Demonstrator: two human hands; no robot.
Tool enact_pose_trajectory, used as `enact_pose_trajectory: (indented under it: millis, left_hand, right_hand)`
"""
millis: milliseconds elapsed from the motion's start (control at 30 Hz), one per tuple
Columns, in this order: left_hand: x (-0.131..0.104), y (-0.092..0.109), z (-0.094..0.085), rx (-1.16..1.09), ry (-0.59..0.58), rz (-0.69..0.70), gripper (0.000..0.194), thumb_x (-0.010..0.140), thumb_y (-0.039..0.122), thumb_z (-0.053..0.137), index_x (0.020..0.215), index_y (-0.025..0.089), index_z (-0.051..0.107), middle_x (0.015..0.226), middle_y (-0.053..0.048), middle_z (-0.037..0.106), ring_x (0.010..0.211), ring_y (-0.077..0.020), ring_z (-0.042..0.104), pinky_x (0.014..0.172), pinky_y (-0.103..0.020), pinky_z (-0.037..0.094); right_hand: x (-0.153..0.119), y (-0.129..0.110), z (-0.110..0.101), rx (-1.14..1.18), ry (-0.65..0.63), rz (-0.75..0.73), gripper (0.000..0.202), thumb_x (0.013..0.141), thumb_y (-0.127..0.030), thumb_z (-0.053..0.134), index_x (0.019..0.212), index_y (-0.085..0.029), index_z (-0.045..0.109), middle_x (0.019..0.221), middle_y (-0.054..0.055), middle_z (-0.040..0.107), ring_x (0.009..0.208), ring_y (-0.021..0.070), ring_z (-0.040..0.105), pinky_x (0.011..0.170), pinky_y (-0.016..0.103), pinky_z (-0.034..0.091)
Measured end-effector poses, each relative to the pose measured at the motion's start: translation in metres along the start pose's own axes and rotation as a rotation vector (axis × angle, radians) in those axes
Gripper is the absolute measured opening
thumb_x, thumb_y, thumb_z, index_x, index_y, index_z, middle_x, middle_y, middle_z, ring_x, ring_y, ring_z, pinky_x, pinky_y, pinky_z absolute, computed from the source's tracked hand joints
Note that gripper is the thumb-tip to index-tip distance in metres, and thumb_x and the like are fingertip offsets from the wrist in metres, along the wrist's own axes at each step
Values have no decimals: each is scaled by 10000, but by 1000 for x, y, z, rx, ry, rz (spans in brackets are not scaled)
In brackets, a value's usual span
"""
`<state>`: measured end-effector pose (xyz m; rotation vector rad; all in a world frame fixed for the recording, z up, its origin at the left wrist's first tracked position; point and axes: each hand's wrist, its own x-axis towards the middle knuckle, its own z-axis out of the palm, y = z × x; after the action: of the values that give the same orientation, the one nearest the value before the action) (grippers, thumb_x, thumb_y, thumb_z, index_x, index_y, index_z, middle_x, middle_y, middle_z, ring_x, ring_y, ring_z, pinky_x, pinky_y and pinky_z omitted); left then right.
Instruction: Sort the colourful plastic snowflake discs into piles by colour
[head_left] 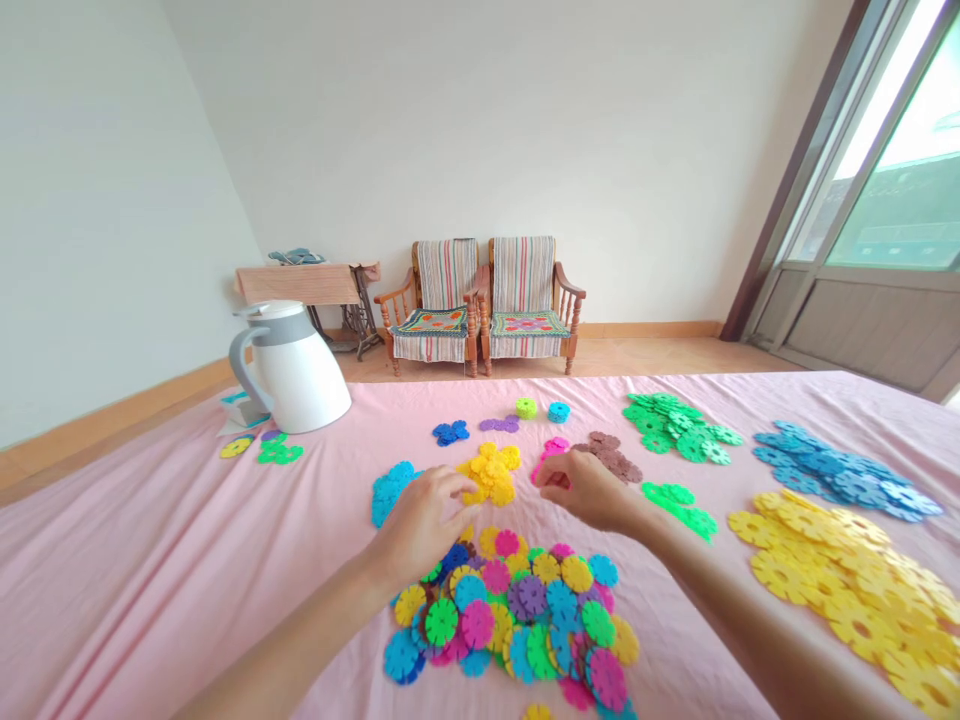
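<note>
My left hand (431,515) is over the cloth between the light-blue discs (392,490) and a small pile of yellow flower-shaped discs (491,472). Its thumb and fingers are apart, with nothing visible between them. Curled fingers on my right hand (589,487) are at a small group of pink discs (553,446), partly covering it; whatever they hold is hidden. Brown discs (611,460) lie just behind that hand. Below both hands spreads a mixed heap of notched plastic discs (495,577) in several colours.
Larger piles of green (679,425), blue (840,465) and yellow discs (855,570) lie on the right of the pink cloth (187,560). Dark blue (451,432) and purple discs (500,424) sit farther back. A white jug (304,375) stands at the left. Two chairs (525,300) are beyond the table.
</note>
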<state>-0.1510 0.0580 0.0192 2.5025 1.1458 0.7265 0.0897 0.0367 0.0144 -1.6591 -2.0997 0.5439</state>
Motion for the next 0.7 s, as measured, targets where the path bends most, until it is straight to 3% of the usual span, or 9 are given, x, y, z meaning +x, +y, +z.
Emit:
enact_pose_trajectory:
  millis: [133,400,500,700]
  left_hand:
    - [-22,9,3,-32,-68,21,132,829,213,547,863,230,673,838,-5,668,819,-167,594,745,-277,447]
    - [-32,-7,17,-105,52,17,170,868,204,491,861,223,659,868,-12,676,871,-165,596,799,-289,454]
    - [-34,-8,17,-112,71,33,173,871,199,485,848,219,656,862,-14,680,871,-164,601,810,-294,460]
    - [-35,-10,19,-118,96,58,165,873,194,489,841,222,649,858,-7,682,876,-160,607,822,-295,461]
  right_hand:
    - [-17,4,-10,33,-195,-74,107,649,-132,598,731,-174,654,691,-1,660,641,123,599,544,192,406]
    - [-29,-10,-17,-39,-361,-20,209,626,-155,609,834,-180,612,845,21,631,769,145,560,616,219,408]
    - [-29,-6,-16,-38,-386,3,221,618,-206,632,834,-191,593,844,15,613,771,150,547,613,225,398]
    - [-27,-2,-6,-91,-318,-4,175,600,-230,634,739,-190,536,749,-12,557,685,130,488,538,214,320]
